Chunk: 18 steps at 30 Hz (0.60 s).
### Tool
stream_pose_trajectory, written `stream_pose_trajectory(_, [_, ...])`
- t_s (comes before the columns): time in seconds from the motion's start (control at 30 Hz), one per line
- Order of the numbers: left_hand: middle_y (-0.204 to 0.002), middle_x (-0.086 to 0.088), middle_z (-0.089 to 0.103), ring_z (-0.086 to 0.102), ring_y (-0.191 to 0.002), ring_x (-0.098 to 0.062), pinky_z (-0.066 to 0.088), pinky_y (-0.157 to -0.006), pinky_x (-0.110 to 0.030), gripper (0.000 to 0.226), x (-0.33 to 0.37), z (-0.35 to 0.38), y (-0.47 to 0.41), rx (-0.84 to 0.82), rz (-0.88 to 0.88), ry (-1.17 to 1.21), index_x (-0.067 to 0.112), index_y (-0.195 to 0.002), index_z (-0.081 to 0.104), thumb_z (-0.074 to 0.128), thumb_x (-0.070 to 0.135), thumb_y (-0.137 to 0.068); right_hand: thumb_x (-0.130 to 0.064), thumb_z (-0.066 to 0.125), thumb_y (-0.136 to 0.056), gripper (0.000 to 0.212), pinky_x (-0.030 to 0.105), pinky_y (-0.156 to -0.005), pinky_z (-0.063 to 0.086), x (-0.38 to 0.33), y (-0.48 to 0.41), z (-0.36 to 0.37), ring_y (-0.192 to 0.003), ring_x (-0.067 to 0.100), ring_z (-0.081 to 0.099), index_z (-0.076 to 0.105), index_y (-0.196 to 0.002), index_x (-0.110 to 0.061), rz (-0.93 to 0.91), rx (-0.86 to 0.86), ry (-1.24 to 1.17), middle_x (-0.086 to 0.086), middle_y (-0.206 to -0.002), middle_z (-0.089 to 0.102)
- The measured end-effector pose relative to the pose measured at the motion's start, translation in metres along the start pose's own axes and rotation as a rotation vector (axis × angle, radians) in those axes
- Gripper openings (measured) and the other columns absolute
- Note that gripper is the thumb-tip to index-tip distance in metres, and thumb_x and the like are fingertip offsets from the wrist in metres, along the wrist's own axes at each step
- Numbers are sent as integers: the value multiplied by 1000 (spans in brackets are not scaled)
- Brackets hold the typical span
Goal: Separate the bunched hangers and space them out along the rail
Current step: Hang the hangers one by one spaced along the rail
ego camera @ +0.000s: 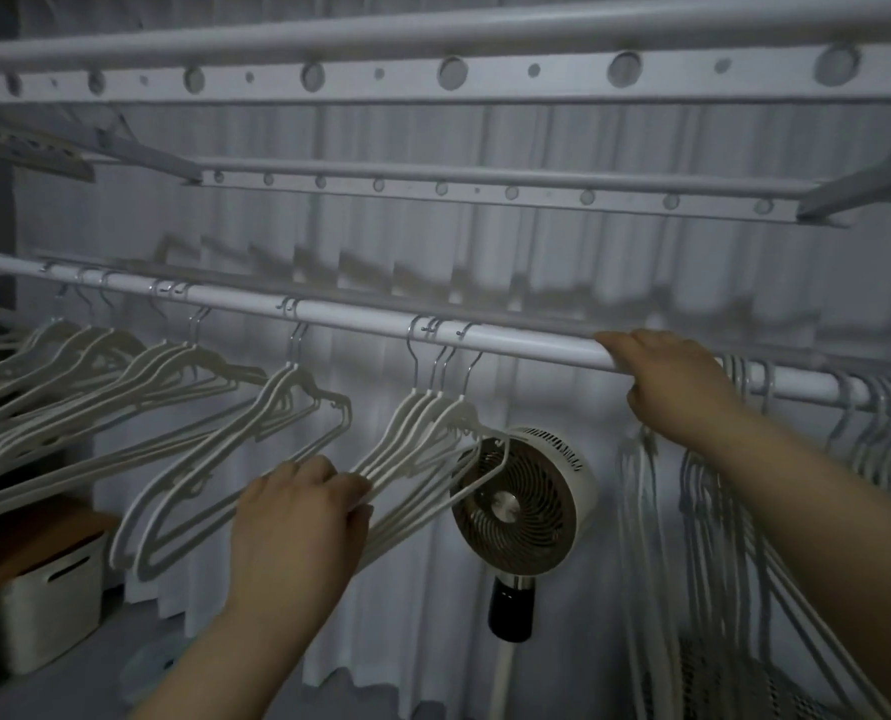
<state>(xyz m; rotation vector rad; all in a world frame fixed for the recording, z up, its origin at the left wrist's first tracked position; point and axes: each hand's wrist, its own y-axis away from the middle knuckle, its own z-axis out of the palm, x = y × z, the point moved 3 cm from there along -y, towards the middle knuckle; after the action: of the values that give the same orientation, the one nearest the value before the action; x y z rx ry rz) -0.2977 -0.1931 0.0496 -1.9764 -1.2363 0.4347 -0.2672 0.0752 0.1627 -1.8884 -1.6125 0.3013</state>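
Step in hand: splitting up the middle cluster [425,426], by the look of it, with three or four hangers hooking close together on the rail [360,323].
Left hand [297,517]: curling its fingers round the lower arms of that cluster, grasping them from below and to the left.
Right hand [677,381]: wrapping over the rail to the right of the cluster, fingers hooking over the top, gripping the bar and no hanger.
Task's thing: hanging all along the rail, with spread hangers [110,345] sitting in ones and twos at the left end, a pair of hangers [287,387] just left of the cluster, and bunched hangers [692,511] crowding edge-on under and beyond the right wrist.
Progress: judging the left half mostly spaced, the right-hand bunch not yet opened out.
Next move: probably calling for peeling one hanger off the cluster and sliding its hook into the bare stretch of rail toward the right hand, keeping the others from dragging along.
Risk: snagging neighbouring hooks, sitting so close together.
White bin [48,621]: standing low at the left, showing a handle slot and hiding its contents.
Mesh basket [718,683]: showing only partly at the bottom right, behind the bunched hangers, with nothing telling what is inside.
Fan [523,504]: standing behind the cluster, facing this way.
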Motion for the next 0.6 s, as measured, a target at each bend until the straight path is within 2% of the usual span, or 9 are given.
stream_pose_trajectory(0.07, [-43, 0, 54, 50, -34, -21, 9, -48, -15, 30, 1, 2, -2, -37, -2, 19, 15, -48, 64, 89, 8, -33, -1, 48, -83, 60, 34, -95, 32, 3, 3, 0, -118, 28, 45, 34, -138, -19, -4, 7, -13, 11, -128, 50])
stream_pose_trajectory(0.13, [-35, 1, 44, 36, -25, -12, 1, -45, -11, 38, 7, -1, -5, -59, -4, 14, 19, -45, 53, 88, 9, -35, -2, 49, -83, 60, 33, -96, 31, 5, 5, 0, -119, 28, 43, 33, -139, -18, -8, 8, -28, 10, -131, 49])
stream_pose_trajectory(0.17, [-37, 2, 46, 35, -27, -9, 3, -40, -11, 37, 11, 0, -6, -95, -3, 0, 20, -51, 51, 86, 12, -43, -2, 48, -83, 60, 33, -96, 30, 6, 6, -1, -120, 28, 43, 33, -139, -18, -13, 12, -41, 10, -132, 48])
stream_pose_trajectory(0.2, [-50, 1, 57, 43, -35, -10, 15, -35, -16, 24, 13, 1, -7, -125, -18, 5, 19, -65, 57, 80, 17, -59, -2, 48, -84, 60, 32, -97, 30, 7, 6, -1, -120, 27, 42, 33, -140, -18, -21, 18, -53, 10, -133, 48])
stream_pose_trajectory(0.23, [-72, 0, 66, 52, -49, -13, 34, -42, -24, 11, 18, 3, -11, -154, -38, 50, 20, -87, 59, 65, 22, -78, -3, 48, -84, 60, 32, -97, 29, 7, 7, -2, -121, 27, 42, 32, -140, -18, -30, 22, -60, 9, -134, 47])
stream_pose_trajectory(0.3, [-101, -1, 68, 55, -67, -17, 47, -70, -28, 24, 24, 8, -15, -305, -113, 220, 21, -116, 50, 40, 26, -94, -3, 48, -84, 60, 32, -98, 29, 8, 8, -2, -122, 27, 41, 31, -140, -19, -46, 22, -63, 8, -135, 46])
stream_pose_trajectory(0.4, [-102, -6, 69, 64, -88, -26, 48, -79, -31, 29, 38, 12, -23, -245, -143, 302, 20, -121, 50, 36, 26, -96, -4, 47, -86, 61, 32, -101, 28, 9, 8, -4, -124, 26, 39, 27, -142, -19, -58, -3, -63, 7, -138, 43])
stream_pose_trajectory(0.47, [-104, -7, 68, 62, -99, -26, 46, -81, -32, 29, 51, 13, -30, -173, -98, 215, 21, -119, 52, 36, 29, -96, -5, 47, -87, 61, 31, -101, 28, 8, 8, -5, -125, 25, 38, 25, -142, -19, -73, -17, -69, 6, -139, 42])
stream_pose_trajectory(0.6, [-113, -4, 65, 59, -105, -24, 44, -80, -30, 29, 77, 25, -40, -227, 3, 72, 23, -118, 53, 35, 30, -96, -5, 47, -87, 61, 30, -104, 24, 8, 10, -6, -129, 23, 34, 25, -142, -20, -115, -10, -108, 4, -144, 37])
